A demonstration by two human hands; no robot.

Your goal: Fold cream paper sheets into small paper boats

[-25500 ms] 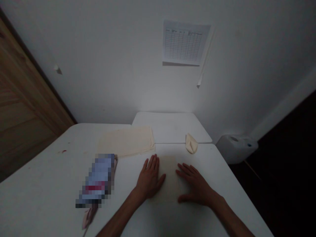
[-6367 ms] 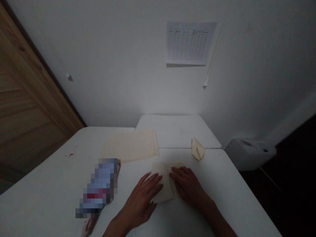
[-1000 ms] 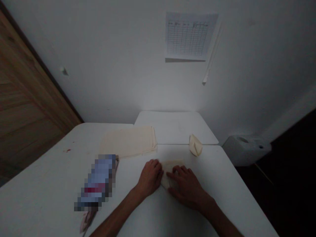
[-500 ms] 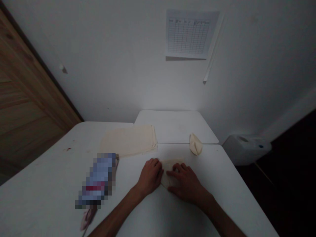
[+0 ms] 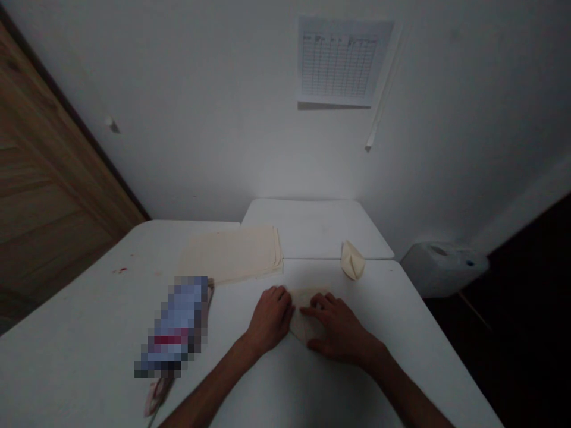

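A small cream cloth point(image 5: 303, 315), folded down to a narrow pointed shape, lies on the white table point(image 5: 89, 321) in front of me. My left hand point(image 5: 270, 318) rests on its left edge with the fingers curled over and pinching the cloth. My right hand point(image 5: 339, 327) presses on the cloth's right side, fingers bent and pointing left. Much of the cloth is hidden under both hands.
A stack of flat cream cloths point(image 5: 232, 258) lies at the back left. A finished folded cloth point(image 5: 352, 261) stands at the back right. A blurred-out flat object point(image 5: 176, 324) lies to my left. A second white table point(image 5: 312, 226) abuts the wall; a white container point(image 5: 441, 264) sits on the floor.
Since 25.5 s ago the flat cloth has been folded into a small pointed shape. Over the last second my right hand has slid slightly left across the cloth; my left hand has stayed put.
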